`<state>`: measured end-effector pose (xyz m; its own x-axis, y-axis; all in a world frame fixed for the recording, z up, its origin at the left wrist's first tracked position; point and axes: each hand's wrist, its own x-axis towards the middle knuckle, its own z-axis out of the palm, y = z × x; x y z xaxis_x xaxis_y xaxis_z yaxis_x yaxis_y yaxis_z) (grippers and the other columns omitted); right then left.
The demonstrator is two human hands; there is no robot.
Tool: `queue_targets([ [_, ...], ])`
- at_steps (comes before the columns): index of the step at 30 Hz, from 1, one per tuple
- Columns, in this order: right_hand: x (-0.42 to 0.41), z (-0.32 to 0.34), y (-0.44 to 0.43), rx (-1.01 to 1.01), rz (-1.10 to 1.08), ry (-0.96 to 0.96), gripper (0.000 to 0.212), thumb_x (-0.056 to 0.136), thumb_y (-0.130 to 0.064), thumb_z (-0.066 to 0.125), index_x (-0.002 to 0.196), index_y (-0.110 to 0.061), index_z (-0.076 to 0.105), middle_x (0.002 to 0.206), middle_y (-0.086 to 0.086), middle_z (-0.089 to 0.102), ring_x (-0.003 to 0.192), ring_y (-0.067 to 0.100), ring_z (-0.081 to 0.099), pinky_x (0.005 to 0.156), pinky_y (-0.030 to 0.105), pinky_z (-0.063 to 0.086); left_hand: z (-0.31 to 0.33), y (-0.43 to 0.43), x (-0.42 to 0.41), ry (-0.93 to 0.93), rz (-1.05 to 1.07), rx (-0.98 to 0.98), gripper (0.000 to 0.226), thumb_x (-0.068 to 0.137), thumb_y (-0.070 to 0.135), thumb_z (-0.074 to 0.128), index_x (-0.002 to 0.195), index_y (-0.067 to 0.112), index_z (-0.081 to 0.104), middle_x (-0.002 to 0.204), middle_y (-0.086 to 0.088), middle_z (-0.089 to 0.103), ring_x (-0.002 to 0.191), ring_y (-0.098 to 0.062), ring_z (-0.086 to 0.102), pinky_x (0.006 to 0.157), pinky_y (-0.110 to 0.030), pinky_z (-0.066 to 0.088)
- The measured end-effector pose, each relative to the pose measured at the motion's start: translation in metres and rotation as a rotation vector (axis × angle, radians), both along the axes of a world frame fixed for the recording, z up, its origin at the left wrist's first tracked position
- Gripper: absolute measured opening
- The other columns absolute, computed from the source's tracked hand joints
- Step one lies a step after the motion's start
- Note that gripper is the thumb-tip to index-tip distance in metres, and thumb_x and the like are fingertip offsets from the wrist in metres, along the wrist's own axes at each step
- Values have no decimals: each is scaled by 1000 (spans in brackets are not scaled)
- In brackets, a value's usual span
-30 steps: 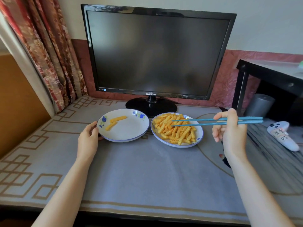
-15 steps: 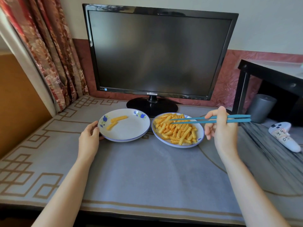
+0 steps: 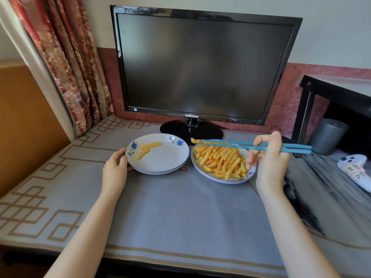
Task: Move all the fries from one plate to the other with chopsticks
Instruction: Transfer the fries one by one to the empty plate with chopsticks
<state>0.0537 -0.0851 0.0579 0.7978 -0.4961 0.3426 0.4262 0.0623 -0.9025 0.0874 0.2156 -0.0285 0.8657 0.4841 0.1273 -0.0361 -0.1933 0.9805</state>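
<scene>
Fry (image 3: 195,140) apparently between blurred chopsticks (image 3: 230,144)

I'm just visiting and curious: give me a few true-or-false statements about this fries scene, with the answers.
1. The left plate holds two fries. True.
2. The chopsticks are red. False: they are blue.
3. The chopsticks pinch a fry at their tips. True.
4. The monitor shows a video. False: its screen is dark.
5. The left hand holds the chopsticks. False: the right hand grips them; the left hand holds the left plate's rim.
</scene>
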Motion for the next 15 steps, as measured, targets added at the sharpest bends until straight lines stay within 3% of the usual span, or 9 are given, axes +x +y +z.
queue_targets([
  [5,2,-1,17,19,35,8,46,103,-27,30,65,-12,50,39,10,40,31,21,36,37,18,26,0,-1,0,1,5,-5,38,100,11,37,135,13,52,115,3,60,79,-2,63,72,-18,45],
  [15,22,-14,98,-132,257,66,46,105,-26,32,65,-12,51,38,8,41,33,18,37,39,22,32,-3,2,3,-13,6,-36,37,98,8,38,132,10,54,117,-1,61,81,-8,65,70,-16,47],
])
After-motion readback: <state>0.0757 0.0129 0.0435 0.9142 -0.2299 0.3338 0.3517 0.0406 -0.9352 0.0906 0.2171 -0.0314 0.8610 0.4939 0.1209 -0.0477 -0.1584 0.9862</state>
